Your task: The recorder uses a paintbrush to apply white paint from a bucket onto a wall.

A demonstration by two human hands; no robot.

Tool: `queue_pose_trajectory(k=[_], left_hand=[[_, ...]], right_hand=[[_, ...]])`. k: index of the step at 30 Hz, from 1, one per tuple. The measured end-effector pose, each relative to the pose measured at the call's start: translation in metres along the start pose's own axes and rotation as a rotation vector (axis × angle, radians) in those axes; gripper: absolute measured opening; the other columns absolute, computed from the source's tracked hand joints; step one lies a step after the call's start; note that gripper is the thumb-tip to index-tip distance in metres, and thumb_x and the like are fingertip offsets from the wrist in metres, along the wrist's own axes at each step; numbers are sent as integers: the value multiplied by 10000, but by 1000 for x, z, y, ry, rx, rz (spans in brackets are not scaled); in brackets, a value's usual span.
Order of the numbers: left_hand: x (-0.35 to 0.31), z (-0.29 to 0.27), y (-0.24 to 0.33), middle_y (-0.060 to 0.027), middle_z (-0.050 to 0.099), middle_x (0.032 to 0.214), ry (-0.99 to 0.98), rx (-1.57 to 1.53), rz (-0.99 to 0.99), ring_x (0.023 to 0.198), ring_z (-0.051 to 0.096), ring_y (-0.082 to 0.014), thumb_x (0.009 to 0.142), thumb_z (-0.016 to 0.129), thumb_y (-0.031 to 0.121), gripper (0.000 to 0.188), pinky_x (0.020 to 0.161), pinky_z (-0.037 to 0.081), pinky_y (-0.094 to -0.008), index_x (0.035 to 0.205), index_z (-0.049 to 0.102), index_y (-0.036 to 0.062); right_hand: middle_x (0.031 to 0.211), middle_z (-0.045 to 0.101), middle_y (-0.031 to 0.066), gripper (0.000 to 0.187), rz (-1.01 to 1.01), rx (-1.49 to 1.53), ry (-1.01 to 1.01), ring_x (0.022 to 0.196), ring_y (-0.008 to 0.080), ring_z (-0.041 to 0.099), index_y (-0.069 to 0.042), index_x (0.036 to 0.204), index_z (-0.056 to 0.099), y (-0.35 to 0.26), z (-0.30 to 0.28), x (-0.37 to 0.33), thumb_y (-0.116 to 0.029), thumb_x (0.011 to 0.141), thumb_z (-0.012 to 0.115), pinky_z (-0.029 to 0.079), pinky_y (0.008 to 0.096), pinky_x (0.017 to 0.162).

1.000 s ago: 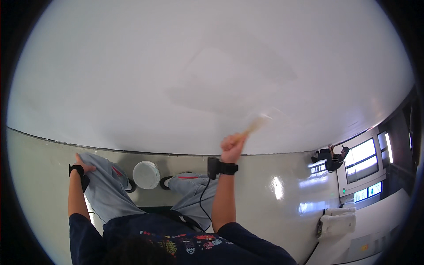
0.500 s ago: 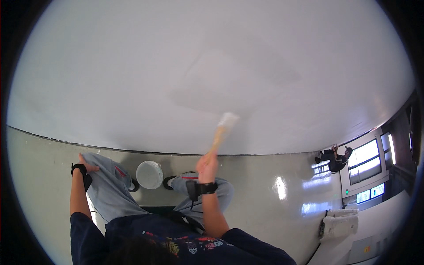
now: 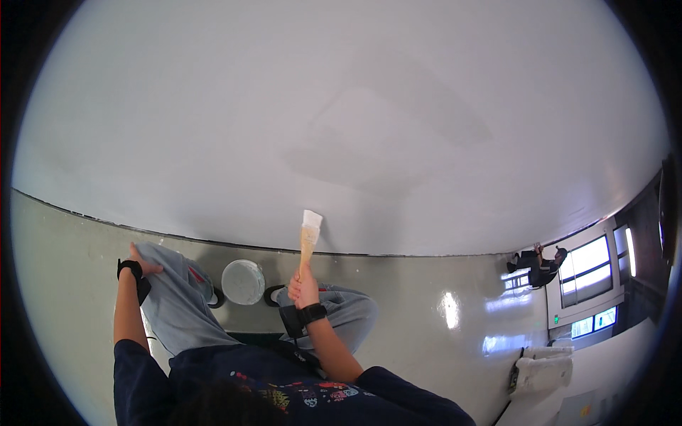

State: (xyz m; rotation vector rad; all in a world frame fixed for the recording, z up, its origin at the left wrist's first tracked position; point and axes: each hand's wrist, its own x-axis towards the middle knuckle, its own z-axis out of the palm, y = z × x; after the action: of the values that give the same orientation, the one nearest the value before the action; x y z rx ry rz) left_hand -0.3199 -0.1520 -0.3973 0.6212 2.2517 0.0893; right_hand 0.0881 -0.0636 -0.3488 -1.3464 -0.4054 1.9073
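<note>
My right hand is closed around the wooden handle of a paintbrush. The brush points up, its white-coated bristles at the lower part of a pale wall; whether they touch it I cannot tell. Darker grey, wet-looking streaks mark the wall above and right of the brush. Over my left knee lies my left hand, its thumb and fingers apart and holding nothing. A round white bucket stands on the floor between my feet, left of my right hand; its contents look whitish.
The grey floor meets the wall along a dark curved seam. Far to the right another person in dark clothes sits facing the wall near a window. A whitish wrapped object stands at the lower right.
My right hand has swung the paintbrush left and down, from right of my right knee toward the bucket side. The left hand stays on the knee.
</note>
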Motion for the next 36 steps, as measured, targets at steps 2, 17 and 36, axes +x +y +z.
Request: queue_pose_trajectory(k=[2,17,36], left_hand=[[-2,-3,5,-219,359,1207,7,13,-6,1095,394,-298,429,794,323,1261,923,323,-354,1271,-102,46],[-2,-1,2,-227,373,1194,5,19,-24,1103,389,-295,420,791,349,1276,925,320,-356,1274,-112,63],[-6,1,2,-210,368,1205,-9,17,-25,1100,390,-305,423,780,382,1241,918,330,-346,1286,-57,72]], right_hand=[[425,253,-40,442,-128,52,41,305,76,209,-127,606,352,-4,6,-7,-523,798,379,154,213,286],[415,275,-49,446,-226,17,-64,293,59,194,-130,586,367,-20,36,-5,-519,805,373,126,208,283],[418,274,-55,451,-293,-192,-47,294,42,212,-121,593,380,-3,75,4,-521,800,379,141,184,281]])
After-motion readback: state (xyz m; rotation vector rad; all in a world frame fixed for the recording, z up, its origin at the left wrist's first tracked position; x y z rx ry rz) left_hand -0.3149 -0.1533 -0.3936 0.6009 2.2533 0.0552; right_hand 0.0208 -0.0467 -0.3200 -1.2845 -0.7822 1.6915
